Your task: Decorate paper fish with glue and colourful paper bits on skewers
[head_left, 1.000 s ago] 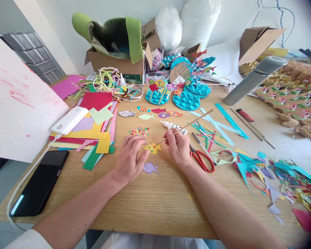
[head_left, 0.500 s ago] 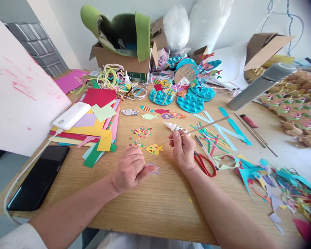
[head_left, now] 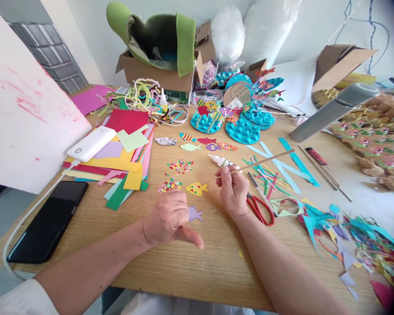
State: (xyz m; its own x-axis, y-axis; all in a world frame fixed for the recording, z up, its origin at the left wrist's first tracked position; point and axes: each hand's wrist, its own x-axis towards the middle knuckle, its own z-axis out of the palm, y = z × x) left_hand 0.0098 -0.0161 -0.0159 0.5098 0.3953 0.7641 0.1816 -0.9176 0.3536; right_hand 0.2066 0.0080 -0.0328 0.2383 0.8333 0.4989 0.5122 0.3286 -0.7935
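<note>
A thin wooden stick [head_left: 262, 161] is pinched in my right hand [head_left: 233, 188], its lower left tip by the tail of a yellow paper fish [head_left: 196, 189] with small coloured pieces on it. My left hand [head_left: 171, 218] has its fingers curled in and its thumb stretched out to the right; whether anything is under the fingers is hidden. It partly covers a purple paper fish [head_left: 195, 213]. Small paper bits [head_left: 180, 166] lie in two piles beyond my left hand. A white glue bottle [head_left: 220, 161] lies just behind my right hand.
Red-handled scissors [head_left: 261, 210] and a pen lie right of my right hand, near paper strips and scraps [head_left: 357, 236]. Coloured paper [head_left: 128, 122], a power bank [head_left: 92, 143] and a phone [head_left: 49, 221] are at left. A grey bottle [head_left: 331, 113] leans at right.
My left hand has turned, and its thumb now points out and down, away from the purple fish. More of that fish and of the nearer pile of bits shows. The right hand keeps its stick.
</note>
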